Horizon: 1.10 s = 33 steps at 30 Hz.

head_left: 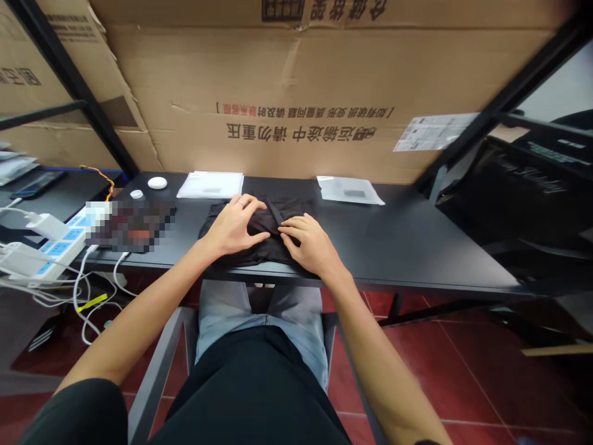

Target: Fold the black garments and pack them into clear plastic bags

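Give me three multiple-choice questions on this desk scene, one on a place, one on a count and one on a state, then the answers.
1. Where is the black cloth?
A. On the table, under the left hand and right hand
B. On the person's lap
C. On the floor

2. How many flat packets lie on the table behind the cloth?
A. One
B. Two
C. Four

3. What state is the left hand in?
A. Gloved
B. Bare, with a ring on a finger
C. Clenched in a fist, off the cloth

Answers:
1. A: both hands rest on the cloth on the tabletop.
2. B: a white packet and a clear packet lie there.
3. B: the ring shows on bare skin.
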### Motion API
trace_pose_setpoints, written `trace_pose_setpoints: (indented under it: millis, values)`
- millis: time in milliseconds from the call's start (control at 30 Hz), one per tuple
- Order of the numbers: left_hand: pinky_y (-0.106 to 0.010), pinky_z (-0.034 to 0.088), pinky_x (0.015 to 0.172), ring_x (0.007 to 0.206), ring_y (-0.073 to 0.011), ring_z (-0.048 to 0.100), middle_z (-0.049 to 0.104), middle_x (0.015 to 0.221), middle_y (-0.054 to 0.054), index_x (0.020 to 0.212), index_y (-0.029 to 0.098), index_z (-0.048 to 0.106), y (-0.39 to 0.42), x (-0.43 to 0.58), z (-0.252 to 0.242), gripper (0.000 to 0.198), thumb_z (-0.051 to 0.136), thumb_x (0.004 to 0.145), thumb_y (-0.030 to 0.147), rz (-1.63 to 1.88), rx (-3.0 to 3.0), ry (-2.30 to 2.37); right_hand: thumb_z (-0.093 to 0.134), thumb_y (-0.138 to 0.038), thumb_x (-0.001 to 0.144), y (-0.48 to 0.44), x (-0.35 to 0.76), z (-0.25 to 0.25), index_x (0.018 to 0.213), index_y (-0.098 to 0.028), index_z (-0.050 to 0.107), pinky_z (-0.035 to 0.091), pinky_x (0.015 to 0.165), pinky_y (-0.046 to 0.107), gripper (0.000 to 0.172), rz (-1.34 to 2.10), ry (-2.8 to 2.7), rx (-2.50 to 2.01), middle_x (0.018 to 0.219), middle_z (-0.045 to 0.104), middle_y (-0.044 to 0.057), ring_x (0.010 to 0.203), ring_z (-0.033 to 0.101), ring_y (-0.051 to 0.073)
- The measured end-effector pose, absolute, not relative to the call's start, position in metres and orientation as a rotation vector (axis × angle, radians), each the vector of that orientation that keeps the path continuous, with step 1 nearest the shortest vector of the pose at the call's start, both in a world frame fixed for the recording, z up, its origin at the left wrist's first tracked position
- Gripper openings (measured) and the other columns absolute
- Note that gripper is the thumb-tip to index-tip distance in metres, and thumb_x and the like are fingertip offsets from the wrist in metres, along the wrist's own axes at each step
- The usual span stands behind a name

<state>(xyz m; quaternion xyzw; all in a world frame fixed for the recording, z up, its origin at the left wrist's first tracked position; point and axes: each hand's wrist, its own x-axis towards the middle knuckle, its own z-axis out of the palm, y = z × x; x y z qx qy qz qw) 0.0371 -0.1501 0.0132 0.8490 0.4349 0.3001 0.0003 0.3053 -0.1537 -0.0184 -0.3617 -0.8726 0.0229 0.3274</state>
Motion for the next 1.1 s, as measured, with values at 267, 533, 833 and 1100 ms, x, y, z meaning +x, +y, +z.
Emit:
trace_pose_setpoints:
  millis: [267, 533, 833, 1100]
  values:
    - [-0.049, 0.062, 0.093, 0.101, -0.0332, 0.070, 0.077, 0.101, -0.009, 0.098, 0.026, 0.069, -0.160, 0.004, -0.007, 0.035, 0.087, 0.093, 0.056, 0.798, 2.489, 1.741, 0.060, -0.026, 0.111, -0.153, 0.305, -0.019, 0.121, -0.026, 0.088, 0.046, 0.132, 0.072, 0.030, 0.054, -2.316, -0.966, 0.129, 0.087, 0.011, 0.128, 0.077, 0.036]
    - [-0.046, 0.060, 0.085, 0.097, -0.0301, 0.071, 0.080, 0.098, -0.007, 0.091, 0.027, 0.067, -0.161, 0.020, 0.002, 0.012, 0.074, 0.099, 0.032, 0.906, 2.461, 1.712, 0.063, -0.026, 0.111, -0.156, 0.306, -0.019, 0.131, -0.024, 0.084, 0.042, 0.135, 0.073, 0.029, 0.095, -2.356, -1.003, 0.136, 0.085, 0.014, 0.137, 0.075, 0.037]
    - [-0.037, 0.063, 0.094, 0.111, -0.0252, 0.072, 0.073, 0.113, -0.008, 0.108, 0.024, 0.070, -0.166, 0.045, 0.029, 0.006, 0.064, 0.108, 0.024, 1.228, 2.589, 1.602, 0.057, -0.038, 0.117, -0.165, 0.291, -0.021, 0.158, -0.019, 0.070, 0.045, 0.138, 0.066, 0.047, 0.159, -2.483, -0.813, 0.161, 0.072, 0.018, 0.153, 0.067, 0.035]
    - [-0.035, 0.063, 0.085, 0.122, -0.0261, 0.071, 0.076, 0.128, -0.010, 0.118, 0.027, 0.077, -0.165, 0.088, 0.027, 0.017, 0.060, 0.116, 0.027, 0.991, 2.756, 1.593, 0.066, -0.029, 0.110, -0.155, 0.334, -0.002, 0.125, -0.026, 0.082, 0.066, 0.117, 0.054, 0.022, 0.121, -2.167, -0.931, 0.129, 0.085, 0.010, 0.124, 0.082, 0.033]
